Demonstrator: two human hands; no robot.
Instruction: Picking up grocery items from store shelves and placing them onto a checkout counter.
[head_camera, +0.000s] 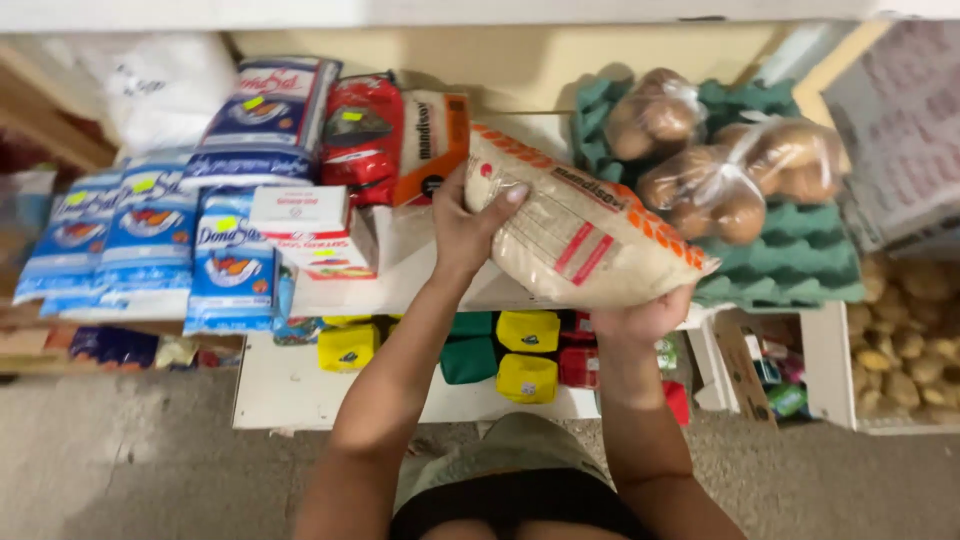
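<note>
Shelving (330, 290) filled most of the frame, white and stepped, with blue-and-white bags (150, 240) stacked at the upper left and green egg trays (780, 270) at the upper right, bagged potatoes (720, 170) resting on them. Lower down, near the centre, sat small yellow packets (527, 355) and green ones. At centre I held the clear bag of white grain (580, 235) with orange trim, off the shelf and in front of it. Its long axis ran on a slant, from upper left near the red packets (362, 135) down to lower right. My left hand (470, 225) gripped the upper-left end, thumb curled over the face and fingers behind. My right hand (640, 315) cupped the lower-right end from beneath, fingers closed under the bag's weight. Both hands touched it, so neither was nearer; the bag lay between them, tilted toward the egg trays. A white carton (300, 210) stood just left of my left wrist.
</note>
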